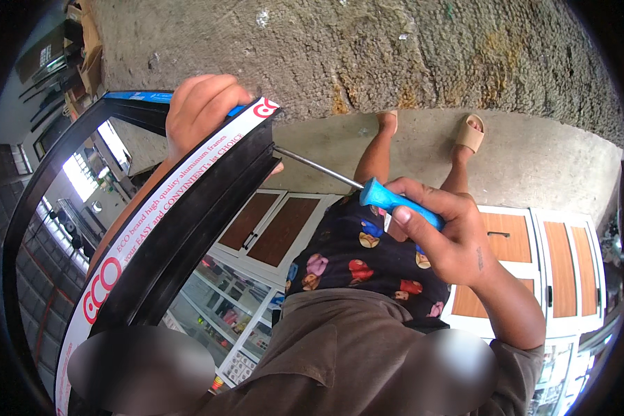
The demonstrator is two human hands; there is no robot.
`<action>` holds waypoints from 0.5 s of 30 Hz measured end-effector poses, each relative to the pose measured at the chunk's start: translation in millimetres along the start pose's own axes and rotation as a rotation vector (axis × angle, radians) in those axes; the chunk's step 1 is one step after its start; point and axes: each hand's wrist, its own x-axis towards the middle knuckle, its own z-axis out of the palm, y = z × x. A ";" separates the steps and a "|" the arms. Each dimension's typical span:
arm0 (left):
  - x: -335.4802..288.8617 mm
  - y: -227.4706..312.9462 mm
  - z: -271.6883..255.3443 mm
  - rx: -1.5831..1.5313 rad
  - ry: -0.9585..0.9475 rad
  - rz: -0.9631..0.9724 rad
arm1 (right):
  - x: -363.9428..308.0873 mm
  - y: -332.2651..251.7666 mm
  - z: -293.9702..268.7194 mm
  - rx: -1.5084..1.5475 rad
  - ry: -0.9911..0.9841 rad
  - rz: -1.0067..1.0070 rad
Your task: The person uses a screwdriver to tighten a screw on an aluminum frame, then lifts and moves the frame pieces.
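Observation:
My right hand [457, 239] is wrapped round the blue handle of a screwdriver [326, 169]. Its metal shaft points left, and the end meets the black inner channel near the corner of an aluminum frame [180, 239]. I cannot make out a screw there. White protective tape with red print runs along the near bar; a blue strip covers part of the far one. My left hand [204, 107] grips the frame close to that corner, fingers bent over the taped edge. Part of its forearm is hidden behind the bar.
A rough carpet-like surface [367, 62] spreads across the top. Wood-panelled white cabinets [503, 239] stand at the right, others behind the frame. A glass display case [218, 295] is at lower centre. My sandalled foot [470, 135] rests on concrete. Dark bars and cardboard [90, 66] lie at upper left.

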 end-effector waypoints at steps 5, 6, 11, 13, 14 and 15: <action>0.2 0.9 -0.8 0.002 -0.009 0.001 | -1.2 -6.6 -2.3 -0.001 -0.028 0.066; -1.5 -0.1 -2.6 0.001 -0.019 -0.003 | -1.1 -4.7 -0.9 0.001 -0.032 0.064; 3.6 3.4 -3.1 0.026 -0.047 0.023 | -1.8 -6.2 1.0 0.030 -0.031 0.055; 6.8 3.8 -3.3 0.032 -0.045 0.091 | -2.8 -4.0 1.3 0.051 -0.026 0.069; 5.3 3.3 -3.6 0.033 -0.046 0.092 | -2.9 -3.1 1.6 0.072 -0.023 0.082; 2.7 2.2 -4.2 0.013 -0.043 0.044 | -2.7 -2.6 1.8 0.072 -0.024 0.081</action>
